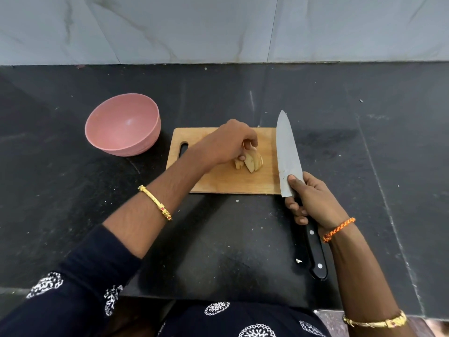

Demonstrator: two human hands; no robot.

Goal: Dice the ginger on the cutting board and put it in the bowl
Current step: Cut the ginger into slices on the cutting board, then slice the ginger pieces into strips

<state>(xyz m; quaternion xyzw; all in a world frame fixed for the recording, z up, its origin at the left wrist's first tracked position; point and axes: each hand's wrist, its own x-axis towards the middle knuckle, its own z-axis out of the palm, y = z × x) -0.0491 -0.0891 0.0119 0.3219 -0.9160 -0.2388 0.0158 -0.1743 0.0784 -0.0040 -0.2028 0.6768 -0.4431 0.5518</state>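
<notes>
Dark patterned sleeve (80, 283) sits closest, then black counter (73, 190) everywhere. Pink bowl (122, 125) is well off to the left of the left hand (228, 144), whose fingers are curled down pinching the sliced ginger (252, 161) on the wooden cutting board (218, 181). Right hand (313, 203) is wrapped around the knife (288, 154), thumb on the blade, just right of the ginger.

The surface (243, 239) looks like dark, speckled, matt stone. The board (218, 181) is pale, smooth wood. The bowl (145, 139) on the left is matt pink. The knife (289, 156) has a dull grey metal blade and a glossy black handle with 2 rivets. The far wall (194, 27) is veined, satin marble.
</notes>
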